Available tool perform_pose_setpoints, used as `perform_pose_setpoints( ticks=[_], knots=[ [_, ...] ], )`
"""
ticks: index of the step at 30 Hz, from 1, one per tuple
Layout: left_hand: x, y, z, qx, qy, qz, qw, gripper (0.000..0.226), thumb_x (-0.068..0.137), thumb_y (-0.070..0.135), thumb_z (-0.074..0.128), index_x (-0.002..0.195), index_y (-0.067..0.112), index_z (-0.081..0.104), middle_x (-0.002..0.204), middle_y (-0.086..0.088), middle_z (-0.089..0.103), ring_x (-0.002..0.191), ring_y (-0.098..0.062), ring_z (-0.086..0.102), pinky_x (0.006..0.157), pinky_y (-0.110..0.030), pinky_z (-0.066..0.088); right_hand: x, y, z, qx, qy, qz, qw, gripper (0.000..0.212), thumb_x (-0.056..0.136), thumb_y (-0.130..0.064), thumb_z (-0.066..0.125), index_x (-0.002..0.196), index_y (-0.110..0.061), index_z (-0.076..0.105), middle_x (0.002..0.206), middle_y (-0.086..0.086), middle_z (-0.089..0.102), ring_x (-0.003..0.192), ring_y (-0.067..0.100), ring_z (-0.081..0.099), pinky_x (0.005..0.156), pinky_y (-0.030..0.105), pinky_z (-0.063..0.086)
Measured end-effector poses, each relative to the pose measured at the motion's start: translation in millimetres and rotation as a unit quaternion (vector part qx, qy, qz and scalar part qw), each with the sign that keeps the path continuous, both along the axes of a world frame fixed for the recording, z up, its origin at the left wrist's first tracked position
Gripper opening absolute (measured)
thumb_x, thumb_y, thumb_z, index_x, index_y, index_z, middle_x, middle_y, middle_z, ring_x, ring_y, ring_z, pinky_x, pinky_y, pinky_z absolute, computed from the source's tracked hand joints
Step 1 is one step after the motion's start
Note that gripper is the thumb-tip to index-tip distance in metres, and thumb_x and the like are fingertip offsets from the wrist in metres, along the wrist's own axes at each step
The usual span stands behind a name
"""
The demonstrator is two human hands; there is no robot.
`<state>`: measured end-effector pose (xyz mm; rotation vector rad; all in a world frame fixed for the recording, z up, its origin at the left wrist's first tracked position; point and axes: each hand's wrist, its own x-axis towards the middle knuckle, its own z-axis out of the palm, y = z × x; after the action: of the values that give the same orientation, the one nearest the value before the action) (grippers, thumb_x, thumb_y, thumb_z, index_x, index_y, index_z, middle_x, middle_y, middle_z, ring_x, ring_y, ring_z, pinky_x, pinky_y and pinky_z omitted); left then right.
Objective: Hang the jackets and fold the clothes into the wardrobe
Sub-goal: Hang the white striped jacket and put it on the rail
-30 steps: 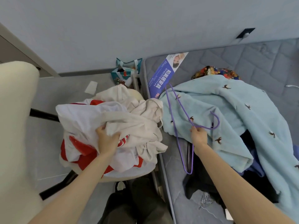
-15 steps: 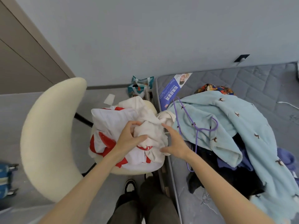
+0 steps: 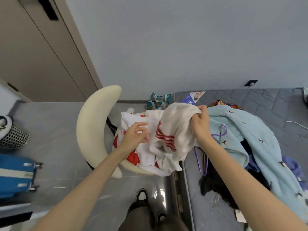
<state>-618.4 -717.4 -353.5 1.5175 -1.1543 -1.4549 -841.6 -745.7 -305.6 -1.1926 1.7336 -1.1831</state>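
A blue suitcase (image 3: pixel 15 175) stood on the floor at far left. On the cream chair (image 3: pixel 93 130) lay a clothes pile (image 3: pixel 150 161). Our left hand (image 3: pixel 135 139) rested against it, fingers loose and half spread, holding nothing. A cream, red-striped top (image 3: pixel 176 127) hung lifted over the pile, its upper edge pinched by our right hand (image 3: pixel 200 124). A purple hanger (image 3: pixel 202 173) lay on the bed (image 3: pixel 266 100) beside a blue robe (image 3: pixel 241 130).

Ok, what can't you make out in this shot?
All in the head view:
Hanger: its middle is hidden behind the right forearm.
Cream garment, pinched by the right hand: bunched up, so its type is unclear.
Left hand: too blurred to tell whether it grips or only touches the pile.
Suitcase: cut off by the left edge and blurred.
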Motion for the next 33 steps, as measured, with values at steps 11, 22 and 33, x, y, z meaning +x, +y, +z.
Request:
perform_pose_setpoints(
  ticks=[11, 22, 33],
  knots=[
    [-72, 82, -18, -0.018, -0.096, -0.102, 0.99, 0.109, 0.073, 0.013, 0.082, 0.152, 0.025, 0.009, 0.153, -0.006, 0.024, 0.138, -0.022, 0.028, 0.11, -0.038, 0.034, -57, 104, 60, 0.065, -0.198, 0.116, 0.971, 0.028, 0.101, -0.013, 0.04, 0.096, -0.028, 0.064, 0.082, -0.009, 0.072, 0.077, 0.004, 0.067, 0.065, 0.022, 0.054],
    [-141, 57, -35, -0.017, -0.212, -0.13, 0.969, 0.042, 0.091, 0.022, 0.061, 0.13, 0.014, 0.05, 0.13, -0.013, 0.054, 0.122, -0.031, 0.05, 0.101, -0.036, 0.041, -93, 131, 67, 0.082, -0.497, 0.024, 0.863, 0.044, 0.101, -0.019, 0.041, 0.064, -0.017, 0.066, 0.057, -0.001, 0.057, 0.052, 0.01, 0.059, 0.051, 0.018, 0.048],
    [-98, -20, 3, 0.041, -0.134, -0.127, 0.982, 0.035, 0.101, 0.019, 0.039, 0.134, 0.015, 0.049, 0.131, -0.008, 0.056, 0.118, -0.028, 0.054, 0.097, -0.046, 0.048, -58, 95, -20, 0.195, -0.126, 0.076, 0.97, 0.053, 0.088, 0.001, 0.062, 0.134, -0.012, 0.041, 0.132, 0.01, 0.056, 0.12, 0.023, 0.054, 0.104, 0.038, 0.044]
  ],
)
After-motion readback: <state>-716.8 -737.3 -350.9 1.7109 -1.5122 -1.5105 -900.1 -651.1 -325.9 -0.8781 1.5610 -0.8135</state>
